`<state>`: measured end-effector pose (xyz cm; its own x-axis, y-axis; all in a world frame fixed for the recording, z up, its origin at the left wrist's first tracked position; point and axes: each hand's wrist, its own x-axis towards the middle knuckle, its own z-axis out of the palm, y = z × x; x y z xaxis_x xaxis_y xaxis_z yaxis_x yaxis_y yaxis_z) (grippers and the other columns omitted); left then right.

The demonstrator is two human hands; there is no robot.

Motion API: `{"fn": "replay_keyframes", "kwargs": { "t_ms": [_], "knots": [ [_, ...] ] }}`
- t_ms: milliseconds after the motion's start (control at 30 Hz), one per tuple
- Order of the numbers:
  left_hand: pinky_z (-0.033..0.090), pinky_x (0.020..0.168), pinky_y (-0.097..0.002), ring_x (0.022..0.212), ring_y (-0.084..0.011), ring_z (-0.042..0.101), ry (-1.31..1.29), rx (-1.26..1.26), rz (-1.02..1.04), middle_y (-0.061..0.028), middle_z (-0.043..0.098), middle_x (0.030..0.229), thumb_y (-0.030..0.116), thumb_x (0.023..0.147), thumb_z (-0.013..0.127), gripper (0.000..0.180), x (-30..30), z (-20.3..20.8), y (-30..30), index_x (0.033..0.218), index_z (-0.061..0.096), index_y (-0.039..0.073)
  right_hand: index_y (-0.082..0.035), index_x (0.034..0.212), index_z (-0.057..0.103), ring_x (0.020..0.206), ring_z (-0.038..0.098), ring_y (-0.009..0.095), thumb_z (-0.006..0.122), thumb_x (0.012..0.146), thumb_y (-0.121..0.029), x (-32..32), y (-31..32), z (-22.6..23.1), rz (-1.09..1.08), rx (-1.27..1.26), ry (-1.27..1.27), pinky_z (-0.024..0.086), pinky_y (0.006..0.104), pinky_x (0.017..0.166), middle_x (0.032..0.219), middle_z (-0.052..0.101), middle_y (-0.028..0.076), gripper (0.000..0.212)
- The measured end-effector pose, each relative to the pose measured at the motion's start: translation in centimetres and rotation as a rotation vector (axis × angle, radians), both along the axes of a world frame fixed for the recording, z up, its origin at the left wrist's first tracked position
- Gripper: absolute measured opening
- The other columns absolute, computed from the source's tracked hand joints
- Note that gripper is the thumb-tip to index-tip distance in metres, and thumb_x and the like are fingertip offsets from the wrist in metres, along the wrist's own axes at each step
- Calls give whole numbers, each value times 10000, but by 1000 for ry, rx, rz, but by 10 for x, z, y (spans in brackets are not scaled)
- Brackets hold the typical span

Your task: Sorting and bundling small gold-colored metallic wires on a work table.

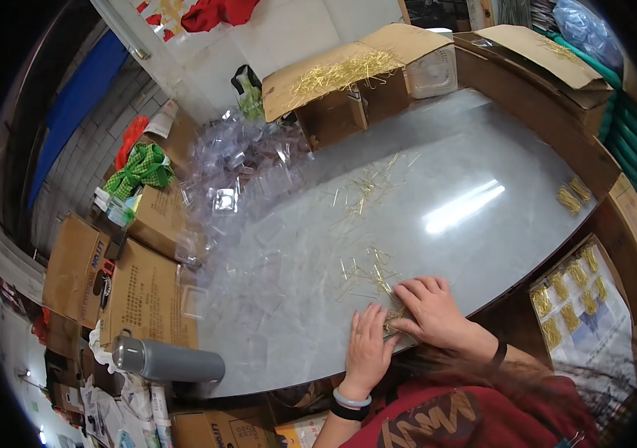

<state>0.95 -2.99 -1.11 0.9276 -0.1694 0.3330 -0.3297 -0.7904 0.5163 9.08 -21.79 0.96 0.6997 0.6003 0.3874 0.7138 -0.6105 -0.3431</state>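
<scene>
Near the table's front edge, my two hands come together around a small bunch of thin gold wire pieces [391, 322]. My left hand [368, 345] presses against the bunch from the left, its fingers close together. From the right, my right hand [429, 310] curls over the same bunch, thumb toward the left hand. Fingers partly hide the bunch. Just beyond them lie loose gold wires [369, 272], and a second scatter of wires [367, 187] sits farther back on the grey table [303, 246].
Clear plastic boxes [236, 164] heap up at the left. A grey bottle [176, 362] lies at the front left edge. More wires cover a cardboard box [281, 93] at the back. Gold bundles [569, 198] rest at the right edge, several more on a lower board [602, 336].
</scene>
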Motion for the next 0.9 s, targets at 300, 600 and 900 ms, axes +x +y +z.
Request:
{"fn": "replay_keyframes", "kwargs": {
  "t_ms": [300,600,900],
  "knots": [
    [246,1199,-589,1440,-451,346,48,-2,128,-258,407,1505,301,837,815,872,-7,5,9,1480,357,-69,-59,1320,588,1284,542,290,723,817,-212,19,-16,12,425,-19,156,405,434,1090,1336,615,105,543],
    [212,1210,-603,1450,-443,325,88,118,20,-239,412,1497,233,910,722,738,2,7,8,1487,373,-67,-34,1137,681,1178,604,337,680,778,-26,4,3,-1,467,202,194,512,411,990,1229,656,140,359],
    [257,1185,-604,1350,-401,402,33,141,25,-168,492,1310,210,919,705,596,0,8,2,1440,495,13,-26,1408,504,1378,398,438,692,918,-291,15,1,0,-138,87,143,317,552,1138,1451,496,210,588]
  ]
}}
